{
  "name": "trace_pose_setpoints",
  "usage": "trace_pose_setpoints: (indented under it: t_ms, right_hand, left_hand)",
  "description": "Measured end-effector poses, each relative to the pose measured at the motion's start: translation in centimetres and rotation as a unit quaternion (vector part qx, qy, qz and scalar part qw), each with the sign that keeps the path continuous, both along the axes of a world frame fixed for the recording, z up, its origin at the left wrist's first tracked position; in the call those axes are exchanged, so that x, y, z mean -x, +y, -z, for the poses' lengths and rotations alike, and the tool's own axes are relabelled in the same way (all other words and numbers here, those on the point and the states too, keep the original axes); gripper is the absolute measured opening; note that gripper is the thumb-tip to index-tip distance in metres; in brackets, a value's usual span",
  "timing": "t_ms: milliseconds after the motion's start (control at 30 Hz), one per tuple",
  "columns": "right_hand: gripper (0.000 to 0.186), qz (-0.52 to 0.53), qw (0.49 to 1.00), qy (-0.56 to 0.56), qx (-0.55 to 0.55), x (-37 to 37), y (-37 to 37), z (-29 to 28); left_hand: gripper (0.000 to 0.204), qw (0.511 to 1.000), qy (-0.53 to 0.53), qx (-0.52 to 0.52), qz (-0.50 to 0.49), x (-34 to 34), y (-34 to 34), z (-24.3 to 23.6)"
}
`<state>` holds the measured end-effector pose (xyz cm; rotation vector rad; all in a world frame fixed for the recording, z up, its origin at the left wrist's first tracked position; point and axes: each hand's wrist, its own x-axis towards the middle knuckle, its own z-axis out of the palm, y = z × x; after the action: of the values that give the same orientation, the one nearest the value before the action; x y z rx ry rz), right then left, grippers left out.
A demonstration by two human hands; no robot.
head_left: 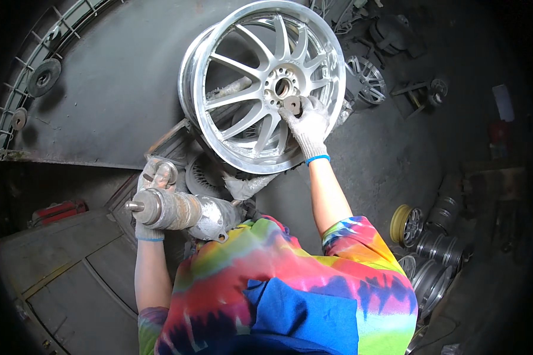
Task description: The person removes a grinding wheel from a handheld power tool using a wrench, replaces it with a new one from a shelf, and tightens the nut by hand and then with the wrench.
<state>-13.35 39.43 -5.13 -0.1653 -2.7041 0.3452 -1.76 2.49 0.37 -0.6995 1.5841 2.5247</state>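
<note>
A silver multi-spoke alloy wheel rim [331, 35] stands tilted in front of me. My right hand [311, 123], in a whitish knit glove with a blue cuff, is closed on a small brown round disc [291, 105] with a hole in it. The disc is at the lower edge of the rim's hub. At lower left, my gloved left hand [154, 175] has its fingers curled by a round metal piece [168, 172], which it seems to grip. A worn cylindrical motor [180, 208] with a short metal shaft overlaps that hand and hides part of it.
Two round discs, one larger grey [44, 77] and one small brown [19, 119], are by a wire rack at upper left. A red case [58, 212] sits below the grey panel. Several wheel rims [432, 278] are stacked at right, one yellow-edged [401, 225]. Another rim [370, 81] lies beyond.
</note>
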Motion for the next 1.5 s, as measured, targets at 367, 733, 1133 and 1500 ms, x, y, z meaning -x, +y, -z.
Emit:
trace_pose_setpoints:
  t_ms: [367,733,1133,1500]
  right_hand:
    - [0.084,-0.050,0.997,-0.058,-0.003,-0.5,-1.2,-1.3]
    - [0.076,-0.047,0.987,0.101,0.119,0.7,-2.8,-6.0]
    - [0.104,-0.403,0.780,0.479,0.013,16.3,-29.3,-36.9]
    - [0.055,-0.465,0.818,0.316,0.118,11.3,-32.7,-45.2]
  left_hand:
    - [0.019,0.999,-0.012,0.042,0.031,0.2,-0.2,-0.9]
    - [0.017,0.933,0.150,-0.270,0.183,1.7,-2.4,3.5]
    - [0.020,0.934,0.197,-0.184,0.233,2.8,-3.9,7.8]
    - [0.033,0.931,0.229,-0.186,0.215,2.4,-3.6,6.1]
